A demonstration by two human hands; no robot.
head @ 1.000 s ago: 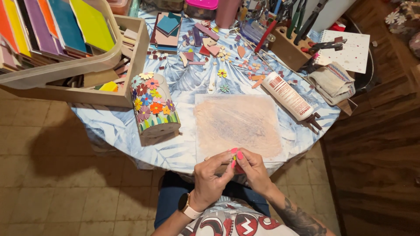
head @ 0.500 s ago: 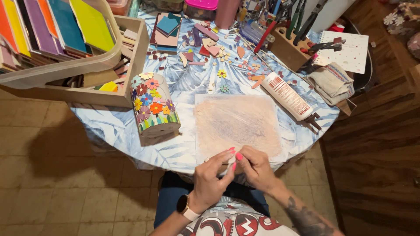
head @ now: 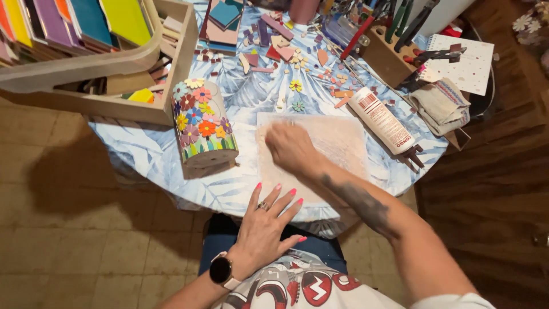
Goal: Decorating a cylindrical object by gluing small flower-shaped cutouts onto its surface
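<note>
Right hand (head: 290, 147) on pale mat (head: 343, 143), round table (head: 148, 154), tiled floor (head: 63, 229)

Warm indoor light falls from above onto my worktop (head: 143, 151), bright and even on the pale cloth, while the worktop throws a broad dark shadow onto the floor tiles (head: 68, 240) at left. My right hand (head: 291, 147) is slightly smeared by motion blur. The wide lens bends straight edges toward the corners.
</note>
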